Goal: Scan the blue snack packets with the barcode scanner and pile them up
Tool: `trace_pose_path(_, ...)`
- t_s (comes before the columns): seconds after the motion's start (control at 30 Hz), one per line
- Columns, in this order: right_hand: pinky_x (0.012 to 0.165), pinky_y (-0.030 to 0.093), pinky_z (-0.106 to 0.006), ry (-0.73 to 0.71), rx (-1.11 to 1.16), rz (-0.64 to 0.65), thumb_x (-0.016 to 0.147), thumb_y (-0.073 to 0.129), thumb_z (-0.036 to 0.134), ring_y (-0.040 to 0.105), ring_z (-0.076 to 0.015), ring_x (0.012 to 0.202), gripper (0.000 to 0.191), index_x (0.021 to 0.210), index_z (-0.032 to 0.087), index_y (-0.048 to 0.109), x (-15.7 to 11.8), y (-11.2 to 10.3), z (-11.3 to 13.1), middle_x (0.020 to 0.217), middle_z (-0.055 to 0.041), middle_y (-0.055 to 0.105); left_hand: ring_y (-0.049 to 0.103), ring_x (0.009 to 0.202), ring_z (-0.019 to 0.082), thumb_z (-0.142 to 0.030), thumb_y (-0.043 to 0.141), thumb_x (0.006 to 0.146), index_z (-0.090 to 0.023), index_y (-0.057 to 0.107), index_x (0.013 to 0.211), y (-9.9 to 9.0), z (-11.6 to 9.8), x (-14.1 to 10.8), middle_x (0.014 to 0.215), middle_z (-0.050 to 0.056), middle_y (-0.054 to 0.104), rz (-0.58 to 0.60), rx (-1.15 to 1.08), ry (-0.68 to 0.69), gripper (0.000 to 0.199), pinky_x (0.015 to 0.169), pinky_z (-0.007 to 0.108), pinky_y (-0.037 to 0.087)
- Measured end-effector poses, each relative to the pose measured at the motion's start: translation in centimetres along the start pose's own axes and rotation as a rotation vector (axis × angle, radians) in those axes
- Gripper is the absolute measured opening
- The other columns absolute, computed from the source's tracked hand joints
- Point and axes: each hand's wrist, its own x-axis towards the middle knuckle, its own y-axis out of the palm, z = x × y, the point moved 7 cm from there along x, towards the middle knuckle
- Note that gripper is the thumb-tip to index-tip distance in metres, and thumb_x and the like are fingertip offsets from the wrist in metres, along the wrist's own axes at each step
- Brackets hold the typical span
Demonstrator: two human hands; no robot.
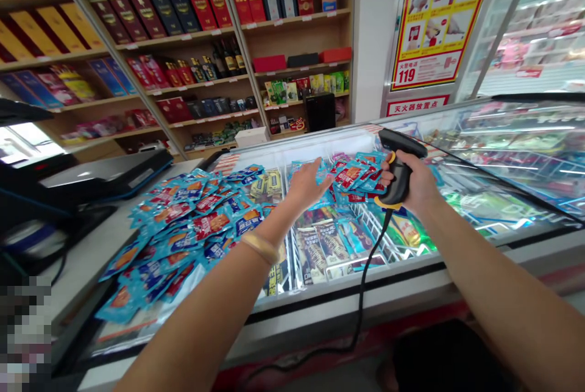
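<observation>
My right hand is wrapped round the handle of a black and yellow barcode scanner, whose cord hangs down over the freezer's front. Fingers stretched out, my left hand reaches over the glass and holds nothing that I can see. It is beside a smaller pile of blue and red snack packets, just left of the scanner. Whether it touches them I cannot tell. A larger heap of similar packets spreads over the glass to the left of my left forearm.
Below the glass top, the freezer holds wire baskets with wrapped ice creams. At left a counter bears a dark flat-topped device. Shelves of boxes and bottles stand behind, with a red and yellow poster at right.
</observation>
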Motion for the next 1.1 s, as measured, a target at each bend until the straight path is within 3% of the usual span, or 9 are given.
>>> trace_pose_path(0.13,0.041,0.042,-0.020,0.085,-0.055,0.117,0.070,0.072,0.037,0.046,-0.0075,0.046,0.025,0.073,0.018,0.056,-0.6,4.1,-3.3,0.063,0.0012,0.054,0.044,0.133,0.030,-0.046,0.055,0.087,-0.014,0.038,0.146,-4.0,6.5,-2.7,0.145,0.017,0.047,-0.087,0.057,-0.120,0.069,0.111,0.040,0.035)
trace_pose_path(0.27,0.040,0.041,-0.019,0.206,-0.029,0.174,0.070,0.072,0.035,0.045,-0.0066,0.045,0.024,0.073,0.017,0.058,-1.1,8.5,-7.0,0.062,0.0015,0.054,0.048,0.131,0.030,-0.056,0.066,0.074,-0.019,0.042,0.144,-4.4,10.6,-5.6,0.144,0.012,0.050,0.091,0.030,-0.098,0.083,0.108,0.036,0.038)
trace_pose_path(0.37,0.040,0.041,-0.019,0.275,-0.025,0.207,0.071,0.071,0.034,0.045,-0.0067,0.044,0.022,0.074,0.017,0.057,-1.4,11.6,-9.2,0.061,0.0018,0.054,0.049,0.130,0.029,-0.056,0.071,0.067,-0.024,0.046,0.141,-3.5,10.8,-7.3,0.143,0.008,0.051,0.247,0.036,-0.009,0.085,0.109,0.036,0.036)
trace_pose_path(0.43,0.039,0.041,-0.019,0.311,-0.026,0.225,0.073,0.069,0.034,0.045,-0.0070,0.044,0.021,0.074,0.017,0.057,-1.5,13.2,-10.5,0.060,0.0020,0.054,0.047,0.132,0.029,-0.052,0.071,0.067,-0.025,0.049,0.139,-3.2,10.5,-7.8,0.144,0.008,0.051,0.262,0.092,0.029,0.080,0.111,0.039,0.033)
trace_pose_path(0.6,0.041,0.042,-0.020,0.348,-0.054,0.273,0.074,0.069,0.033,0.046,-0.0071,0.045,0.021,0.075,0.017,0.055,-1.7,14.8,-12.3,0.061,0.0022,0.054,0.051,0.126,0.033,-0.042,0.067,0.074,-0.024,0.052,0.136,-3.1,9.6,-7.9,0.139,0.011,0.054,0.179,0.217,0.056,0.067,0.106,0.045,0.037)
trace_pose_path(0.77,0.040,0.040,-0.019,0.374,-0.044,0.256,0.074,0.068,0.033,0.045,-0.0068,0.045,0.020,0.075,0.017,0.055,-1.5,13.5,-12.4,0.061,0.0020,0.053,0.060,0.110,0.034,-0.041,0.065,0.077,-0.020,0.055,0.134,-3.4,9.8,-7.9,0.119,0.015,0.064,0.024,0.175,0.006,0.061,0.096,0.046,0.045)
trace_pose_path(0.87,0.041,0.040,-0.019,0.341,-0.021,0.231,0.074,0.067,0.033,0.044,-0.0068,0.045,0.020,0.077,0.017,0.055,-1.1,12.7,-11.8,0.062,0.0020,0.054,0.062,0.104,0.029,-0.036,0.069,0.074,-0.017,0.055,0.133,-4.3,10.8,-7.7,0.112,0.013,0.066,-0.158,-0.098,-0.084,0.064,0.094,0.041,0.046)
trace_pose_path(1.0,0.042,0.041,-0.019,0.323,0.009,0.252,0.074,0.066,0.033,0.044,-0.0069,0.046,0.020,0.078,0.017,0.054,-1.1,12.5,-11.5,0.064,0.0018,0.054,0.065,0.090,0.022,-0.035,0.074,0.068,-0.018,0.063,0.120,-5.2,12.8,-7.6,0.100,0.008,0.069,-0.415,-0.788,-0.180,0.056,0.082,0.032,0.050)
trace_pose_path(1.1,0.041,0.040,-0.019,0.345,0.000,0.260,0.074,0.066,0.033,0.044,-0.0071,0.046,0.019,0.078,0.017,0.055,-1.5,12.5,-11.6,0.063,0.0018,0.053,0.064,0.079,0.016,-0.036,0.076,0.066,-0.018,0.066,0.110,-5.2,14.0,-7.7,0.091,0.003,0.069,-0.514,-1.225,-0.245,0.049,0.076,0.029,0.050)
